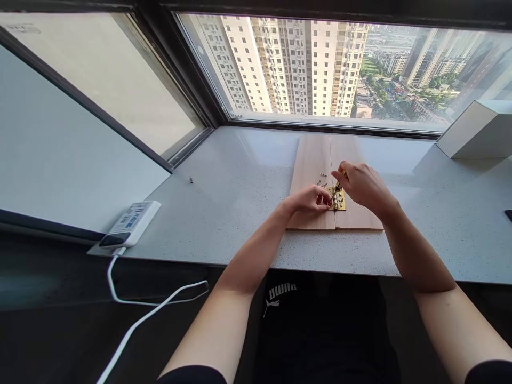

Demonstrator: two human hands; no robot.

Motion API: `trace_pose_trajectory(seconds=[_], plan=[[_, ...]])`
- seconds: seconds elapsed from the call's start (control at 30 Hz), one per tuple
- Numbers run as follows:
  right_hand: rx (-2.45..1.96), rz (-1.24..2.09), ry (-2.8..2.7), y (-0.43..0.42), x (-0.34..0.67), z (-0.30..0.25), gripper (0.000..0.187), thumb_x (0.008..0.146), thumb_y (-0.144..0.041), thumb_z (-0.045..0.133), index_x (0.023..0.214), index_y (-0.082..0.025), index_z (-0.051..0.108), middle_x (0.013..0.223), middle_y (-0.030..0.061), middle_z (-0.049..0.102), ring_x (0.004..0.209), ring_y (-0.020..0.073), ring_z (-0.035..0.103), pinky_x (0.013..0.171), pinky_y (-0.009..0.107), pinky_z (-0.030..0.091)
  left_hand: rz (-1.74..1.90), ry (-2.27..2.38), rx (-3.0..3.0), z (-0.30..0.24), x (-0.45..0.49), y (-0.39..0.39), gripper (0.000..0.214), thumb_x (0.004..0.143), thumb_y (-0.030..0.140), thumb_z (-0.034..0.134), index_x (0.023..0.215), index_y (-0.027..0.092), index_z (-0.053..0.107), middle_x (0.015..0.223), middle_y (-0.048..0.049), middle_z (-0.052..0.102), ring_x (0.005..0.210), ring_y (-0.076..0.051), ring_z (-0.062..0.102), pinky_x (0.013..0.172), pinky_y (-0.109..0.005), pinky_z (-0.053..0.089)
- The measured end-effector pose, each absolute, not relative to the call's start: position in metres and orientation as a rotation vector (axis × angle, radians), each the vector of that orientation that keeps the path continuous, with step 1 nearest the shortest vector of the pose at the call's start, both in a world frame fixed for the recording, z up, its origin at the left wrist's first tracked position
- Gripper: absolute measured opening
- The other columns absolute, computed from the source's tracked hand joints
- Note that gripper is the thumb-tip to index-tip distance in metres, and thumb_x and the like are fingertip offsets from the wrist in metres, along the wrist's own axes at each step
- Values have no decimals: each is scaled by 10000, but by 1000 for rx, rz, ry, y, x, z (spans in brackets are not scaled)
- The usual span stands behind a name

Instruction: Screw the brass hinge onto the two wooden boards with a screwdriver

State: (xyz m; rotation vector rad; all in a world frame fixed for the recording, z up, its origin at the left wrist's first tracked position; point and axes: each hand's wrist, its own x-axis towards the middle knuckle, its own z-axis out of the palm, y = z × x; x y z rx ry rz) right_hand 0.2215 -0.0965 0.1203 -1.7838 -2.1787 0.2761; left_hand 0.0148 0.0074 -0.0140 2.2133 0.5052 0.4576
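Note:
Two light wooden boards [312, 160] lie side by side on a speckled grey window ledge [240, 213]. A brass hinge [340, 201] spans their seam near the front. My right hand [362, 185] is closed on a small yellow-handled screwdriver [339, 184], its tip down on the hinge. My left hand [310, 201] rests on the left board with fingertips pinched at the hinge's left edge; what they pinch is too small to make out. A few loose screws [322, 178] lie on the boards just beyond the hinge.
A white power strip [130, 223] sits at the ledge's left front corner, its cable [140, 314] hanging down. One stray screw [191, 181] lies on the ledge to the left. A white box [476, 133] stands at the right by the window.

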Motion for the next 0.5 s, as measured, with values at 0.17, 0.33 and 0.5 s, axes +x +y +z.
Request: trace_pose_trajectory(seconds=[0.17, 0.33, 0.5], plan=[[-1520, 323, -2294, -96, 227, 116, 141, 1101, -213, 540, 1214, -200, 623, 1083, 124, 760, 876, 246, 620, 794, 376, 421, 457, 496, 2180, -12, 15, 5, 60, 901, 273, 849, 919, 221, 872, 947, -74, 839, 812, -195, 705, 708, -323, 547], [-1637, 298, -2206, -97, 221, 115, 277, 1184, -459, 580, 1209, -192, 649, 1083, 139, 779, 848, 252, 627, 752, 380, 396, 480, 525, 2184, -14, 17, 6, 83, 897, 303, 889, 907, 221, 878, 887, -62, 818, 777, -192, 691, 711, -330, 547], [-1719, 359, -2230, -98, 223, 123, 236, 1195, -314, 486, 1192, -196, 691, 883, 79, 745, 766, 239, 597, 745, 377, 396, 496, 536, 2215, -14, 16, 6, 140, 902, 338, 921, 869, 215, 862, 844, -49, 787, 722, -169, 639, 701, -324, 531]])
